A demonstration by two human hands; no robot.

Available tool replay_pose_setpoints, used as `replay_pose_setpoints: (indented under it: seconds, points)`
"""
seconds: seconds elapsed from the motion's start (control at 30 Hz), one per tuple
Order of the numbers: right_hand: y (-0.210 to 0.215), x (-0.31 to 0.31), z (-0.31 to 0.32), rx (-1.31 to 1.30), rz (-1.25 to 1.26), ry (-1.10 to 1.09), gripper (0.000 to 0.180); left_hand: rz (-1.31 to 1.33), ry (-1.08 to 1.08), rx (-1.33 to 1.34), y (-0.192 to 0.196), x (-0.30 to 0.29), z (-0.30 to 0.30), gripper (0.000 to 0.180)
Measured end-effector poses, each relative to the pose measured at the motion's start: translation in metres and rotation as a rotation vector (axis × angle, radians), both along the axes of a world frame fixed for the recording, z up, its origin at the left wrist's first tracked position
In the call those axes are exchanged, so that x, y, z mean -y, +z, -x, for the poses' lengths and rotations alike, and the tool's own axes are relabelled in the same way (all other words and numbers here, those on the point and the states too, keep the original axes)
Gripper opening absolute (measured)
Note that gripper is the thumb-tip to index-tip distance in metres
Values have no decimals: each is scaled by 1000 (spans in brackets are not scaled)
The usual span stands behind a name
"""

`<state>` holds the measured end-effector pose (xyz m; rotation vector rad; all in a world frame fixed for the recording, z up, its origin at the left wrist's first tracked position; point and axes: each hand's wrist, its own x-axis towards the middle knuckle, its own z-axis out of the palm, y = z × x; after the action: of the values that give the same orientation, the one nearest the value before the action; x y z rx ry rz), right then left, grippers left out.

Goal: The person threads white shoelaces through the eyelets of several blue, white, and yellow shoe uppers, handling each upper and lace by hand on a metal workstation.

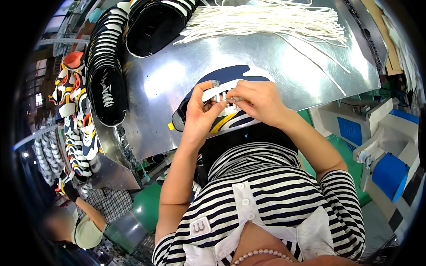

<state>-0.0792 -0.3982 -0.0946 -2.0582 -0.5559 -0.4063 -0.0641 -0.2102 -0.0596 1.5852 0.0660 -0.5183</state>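
A navy, white and yellow shoe upper (228, 74) lies on the metal table near its front edge, under both my hands. Short white lace rows (224, 95) cross its eyelet opening. My left hand (200, 111) is closed on the upper beside the eyelets, with a grey wrap on one fingertip. Opposite it, my right hand (259, 99) pinches at the lacing, and its fingertips nearly meet my left thumb. The lace end between those fingertips is too small to make out clearly.
A bundle of white laces (266, 20) lies along the far side of the metal table (159, 106). Stacked black-and-white uppers (106, 88) stand at the left. Beyond them hang colourful shoes (73, 95), and a co-worker (91, 226) sits lower left. Blue-and-white bins (390, 175) are at right.
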Motion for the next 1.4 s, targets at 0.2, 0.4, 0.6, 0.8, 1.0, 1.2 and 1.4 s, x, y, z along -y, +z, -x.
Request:
replay_pose_setpoints:
  seconds: [0.2,0.4,0.6,0.8,1.0,1.2,1.4]
  points:
    - [3,3,-4,-7,139,60,18,-45,-46,22,-1,1,3,47]
    - [9,-6,13,-238,-249,0,13,17,-24,42,-1,1,4,36]
    - [10,-13,46,-238,-293,270,15,-115,7,102,-18,9,-21,39]
    - [1,-2,41,-482,-267,84,19,-411,-229,384,17,-6,9,61]
    - [11,12,62,-869,-619,-175,21,-657,-266,809,6,-15,34,35]
    - [0,-16,47,-698,-394,-261,18,-664,-291,655,12,-11,32,26]
    - [9,-18,37,-683,-590,-190,17,-584,-316,578,19,-8,28,29]
